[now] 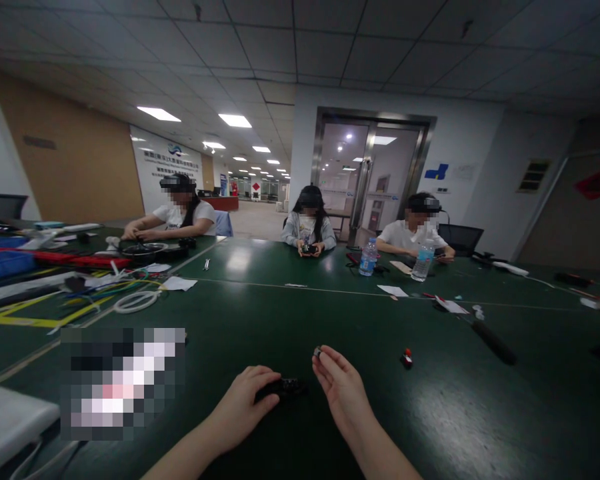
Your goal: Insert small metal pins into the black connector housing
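My left hand [253, 400] is closed around one end of a small black device [291, 385] that lies on the dark green table [220, 333]. Its free end points right and shows some detail too small to read. To the right of it, my right hand [337, 380] is raised and pinches a tiny metallic-looking piece [317, 351] between thumb and fingertips. The piece and the black device are apart. Farther right on the tabletop sits a little red and black object [407, 359], touched by neither hand.
A pixelated patch covers something at the left, near a white box [15, 420]. Cables [137, 301] and blue trays [5, 260] crowd the far left. Two water bottles [368, 257], papers [393, 291] and a dark rod [493, 342] lie rightward. Three people sit across the table.
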`<state>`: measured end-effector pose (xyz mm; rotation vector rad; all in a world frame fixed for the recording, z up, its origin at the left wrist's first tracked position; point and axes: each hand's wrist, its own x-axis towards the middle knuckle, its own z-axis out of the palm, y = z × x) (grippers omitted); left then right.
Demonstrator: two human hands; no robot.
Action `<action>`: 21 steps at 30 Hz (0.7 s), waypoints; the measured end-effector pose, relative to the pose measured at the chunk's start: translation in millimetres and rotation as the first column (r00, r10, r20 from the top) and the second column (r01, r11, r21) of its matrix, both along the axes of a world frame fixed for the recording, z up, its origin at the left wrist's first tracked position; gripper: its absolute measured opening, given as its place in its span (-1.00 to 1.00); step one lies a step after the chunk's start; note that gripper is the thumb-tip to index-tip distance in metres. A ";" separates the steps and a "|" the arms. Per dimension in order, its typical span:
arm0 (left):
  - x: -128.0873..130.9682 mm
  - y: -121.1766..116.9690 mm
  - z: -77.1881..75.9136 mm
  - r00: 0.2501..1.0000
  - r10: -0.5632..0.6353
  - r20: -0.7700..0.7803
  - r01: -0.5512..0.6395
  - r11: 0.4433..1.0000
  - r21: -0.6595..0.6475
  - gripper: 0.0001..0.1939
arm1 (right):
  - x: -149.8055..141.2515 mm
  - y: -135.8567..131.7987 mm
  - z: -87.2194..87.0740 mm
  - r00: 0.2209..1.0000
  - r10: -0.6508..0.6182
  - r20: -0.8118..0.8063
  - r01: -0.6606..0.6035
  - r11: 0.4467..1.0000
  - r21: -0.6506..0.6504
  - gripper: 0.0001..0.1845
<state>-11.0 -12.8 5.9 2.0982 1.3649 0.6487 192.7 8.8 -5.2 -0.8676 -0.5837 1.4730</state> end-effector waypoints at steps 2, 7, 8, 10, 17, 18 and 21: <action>0.6 -0.3 0.8 1.000 -0.002 -0.002 0.002 1.000 0.000 -0.64 | -0.1 0.9 -1.7 1.000 0.001 0.021 -0.002 1.000 0.004 -0.62; 1.7 -0.5 2.4 1.000 -0.007 -0.002 0.007 1.000 0.009 -0.64 | -2.8 -2.0 3.0 0.997 0.006 0.075 -0.006 1.000 -0.003 -0.53; 1.5 -0.3 2.1 1.000 -0.007 0.001 0.007 1.000 0.007 -0.64 | -3.2 -3.2 4.6 0.996 0.017 0.085 -0.017 1.000 -0.008 -0.50; 1.1 0.1 1.4 1.000 -0.009 0.012 0.009 1.000 0.000 -0.64 | -3.4 -5.0 6.6 0.992 0.047 0.118 -0.045 0.999 -0.016 -0.47; 0.9 -1.2 3.0 0.999 -0.007 0.035 0.008 1.000 -0.016 -0.63 | -5.2 -7.1 5.7 0.878 0.102 0.468 -0.134 0.990 0.037 -0.52; 1.0 -1.7 3.9 0.999 -0.009 0.035 0.009 1.000 -0.020 -0.63 | -6.2 -8.2 7.2 0.844 0.105 0.526 -0.154 0.987 0.050 -0.55; 1.5 -2.9 6.0 0.999 -0.006 0.036 0.007 0.999 -0.033 -0.62 | -10.0 -13.1 12.9 0.725 0.133 0.676 -0.245 0.967 0.072 -0.63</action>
